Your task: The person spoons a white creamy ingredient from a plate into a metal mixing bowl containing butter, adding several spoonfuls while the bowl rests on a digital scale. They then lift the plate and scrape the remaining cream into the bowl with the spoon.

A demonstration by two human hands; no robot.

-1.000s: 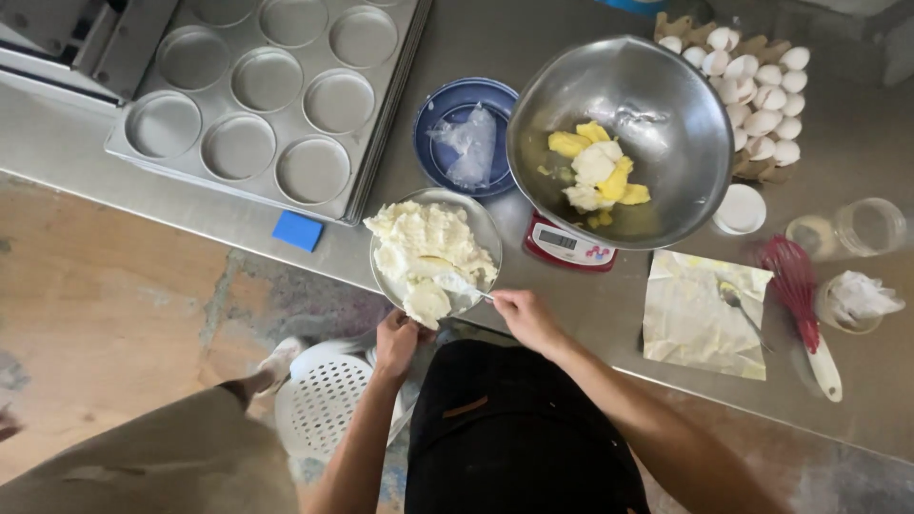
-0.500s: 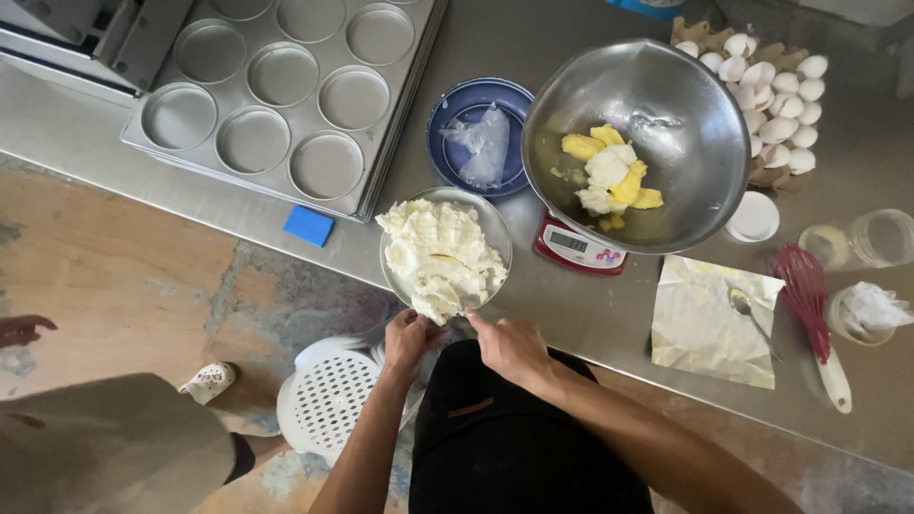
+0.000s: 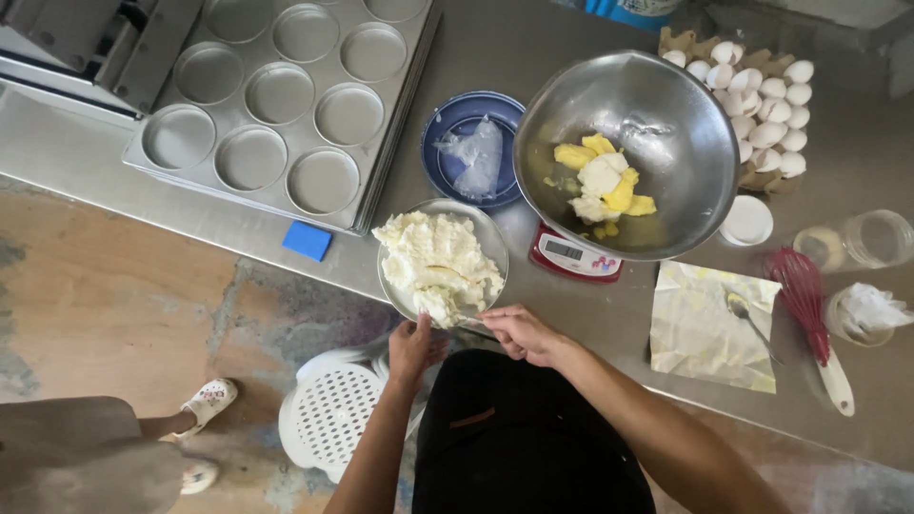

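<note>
- Overhead, steel counter (image 3: 571,38) carried muffin tray (image 3: 286,105) and mixing bowl (image 3: 666,114).
- Left hand (image 3: 411,347) gripped the butter bowl (image 3: 490,238); fingers curled on its rim.
- Right hand (image 3: 519,333) pinched a utensil (image 3: 466,322).
- Worn floor (image 3: 114,305) below.

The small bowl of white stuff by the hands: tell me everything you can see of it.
The small bowl is round, shallow and looks like metal. It is heaped with lumpy white cream-like stuff. It stands at the near edge of the steel counter, just left of the scale. The left hand grips its near rim from below; the right hand holds a utensil, hard to make out, into the heap.
</note>
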